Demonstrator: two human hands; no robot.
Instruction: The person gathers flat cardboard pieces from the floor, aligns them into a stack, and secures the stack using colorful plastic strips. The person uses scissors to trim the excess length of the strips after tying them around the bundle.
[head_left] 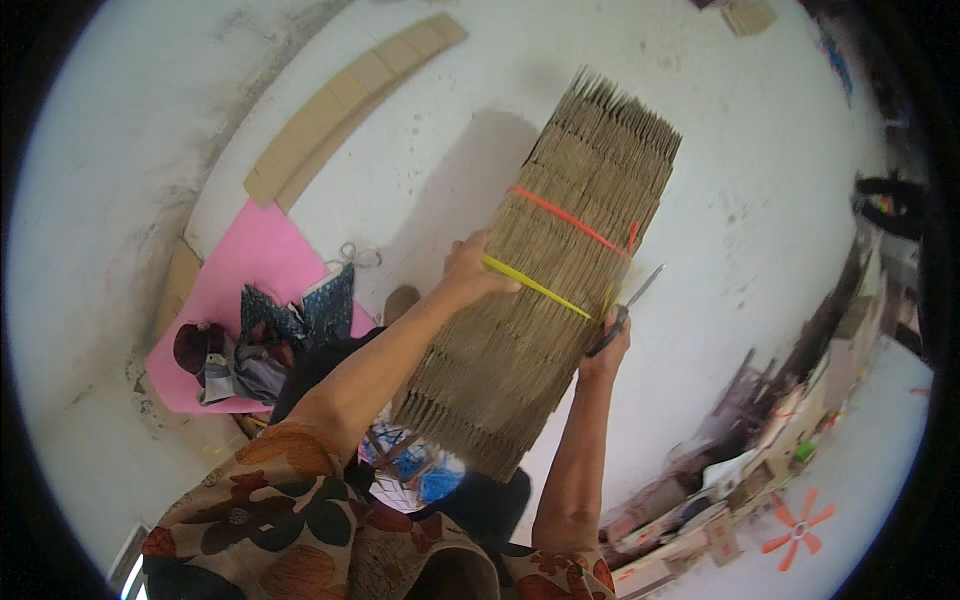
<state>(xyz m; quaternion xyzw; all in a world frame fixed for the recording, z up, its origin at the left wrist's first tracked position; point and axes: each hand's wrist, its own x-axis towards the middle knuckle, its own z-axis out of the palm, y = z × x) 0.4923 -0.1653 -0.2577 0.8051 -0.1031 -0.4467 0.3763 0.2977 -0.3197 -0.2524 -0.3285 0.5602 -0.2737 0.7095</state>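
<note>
So I've got this big stack of flat brown corrugated cardboard sheets (pixel 560 270) held up in front of me between both hands, tilted so the far end leans away to my right. It's tied with two thin plastic straps, a red strap (pixel 565 215) further from me and a yellow strap (pixel 535 287) closer in. My guess is the straps are the only thing keeping the sheets together, which is why I'm bracing it from both sides.

My left hand (pixel 470 265) is on the left edge of the bundle, fingers curled over the top right where the yellow strap starts, pressing down on it. My right hand (pixel 605 350) is on the opposite edge, closed around the dark handles of a pair of scissors (pixel 625 310), blades pointing up and away beside the stack, near where the straps end. I can't tell if the blades are parted.

Past my left arm, a pink sheet (pixel 250 260) lies on the white floor (pixel 730 170) with dark cloth bits (pixel 290 320) on it, and beyond that long cardboard strips (pixel 340 100). Off to my right is a clutter of boxes (pixel 720 490).
</note>
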